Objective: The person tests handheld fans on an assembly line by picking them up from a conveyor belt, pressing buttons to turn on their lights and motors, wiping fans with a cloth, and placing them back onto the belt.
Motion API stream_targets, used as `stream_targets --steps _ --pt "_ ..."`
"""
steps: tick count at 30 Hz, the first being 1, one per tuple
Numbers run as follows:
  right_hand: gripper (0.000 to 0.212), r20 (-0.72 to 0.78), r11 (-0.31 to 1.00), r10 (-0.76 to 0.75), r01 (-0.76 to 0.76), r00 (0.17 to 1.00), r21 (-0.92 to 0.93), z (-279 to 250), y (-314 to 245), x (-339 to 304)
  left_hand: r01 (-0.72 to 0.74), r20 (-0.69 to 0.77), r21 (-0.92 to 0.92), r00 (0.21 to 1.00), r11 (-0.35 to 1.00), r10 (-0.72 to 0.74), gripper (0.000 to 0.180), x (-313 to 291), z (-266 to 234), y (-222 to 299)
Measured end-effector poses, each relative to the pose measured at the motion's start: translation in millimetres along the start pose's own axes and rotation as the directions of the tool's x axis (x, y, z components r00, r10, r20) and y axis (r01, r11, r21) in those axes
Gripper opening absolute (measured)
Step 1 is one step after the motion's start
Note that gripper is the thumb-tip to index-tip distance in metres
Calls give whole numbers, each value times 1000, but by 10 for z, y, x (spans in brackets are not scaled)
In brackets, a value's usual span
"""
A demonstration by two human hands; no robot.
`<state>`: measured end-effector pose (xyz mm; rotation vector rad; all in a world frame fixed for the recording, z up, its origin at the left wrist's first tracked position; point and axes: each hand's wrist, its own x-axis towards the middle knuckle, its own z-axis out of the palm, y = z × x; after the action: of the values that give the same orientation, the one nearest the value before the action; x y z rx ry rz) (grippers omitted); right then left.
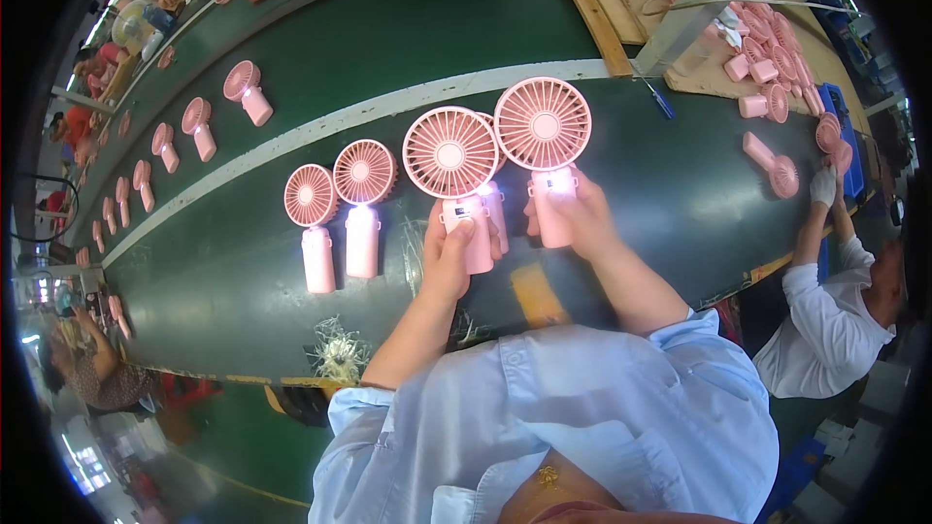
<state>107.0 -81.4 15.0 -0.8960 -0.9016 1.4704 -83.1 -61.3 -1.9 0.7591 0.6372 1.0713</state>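
Observation:
My left hand (447, 257) is closed around the handle of a pink handheld fan (449, 153), its round grille facing up and a light glowing near its neck. Another pink fan (497, 218) is mostly hidden behind it; whether my fingers hold that one too is unclear. In my right hand (590, 218) I grip a second pink handheld fan (544, 123), thumb on the handle, with a light shining at its neck. Just left of my hands, two more fans (317, 257) (362, 241) lie side by side on the green belt, the nearer-to-me one lit.
Beyond a pale divider (349, 116), a row of pink fans (199, 131) lies on another green belt. A blue pen-like tool (662, 102) rests near a metal post (699, 5). Piled fans (772, 39) and a co-worker (830, 315) are at the right. Tangled fibres (340, 351) lie near the belt's edge.

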Motion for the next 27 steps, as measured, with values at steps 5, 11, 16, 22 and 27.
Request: stream_targets --steps 5,11,16,22,27 --pt "22 22 999 33 -33 999 -24 24 20 -16 -36 7 -20 999 999 37 38 -9 29 -3" --pt "27 7 997 13 -13 1000 -81 21 30 -26 -85 -116 85 989 993 94 34 -49 50 -25" --pt "26 -19 999 -13 12 1000 -50 5 33 -44 -93 -67 92 993 991 99 34 -58 124 29" --pt "21 -3 999 -38 38 999 20 -13 10 -43 -111 -45 85 992 990 115 33 -54 122 10" --pt "27 -16 998 -40 39 999 -50 -8 11 -41 -121 -69 36 990 992 124 34 -59 110 5"
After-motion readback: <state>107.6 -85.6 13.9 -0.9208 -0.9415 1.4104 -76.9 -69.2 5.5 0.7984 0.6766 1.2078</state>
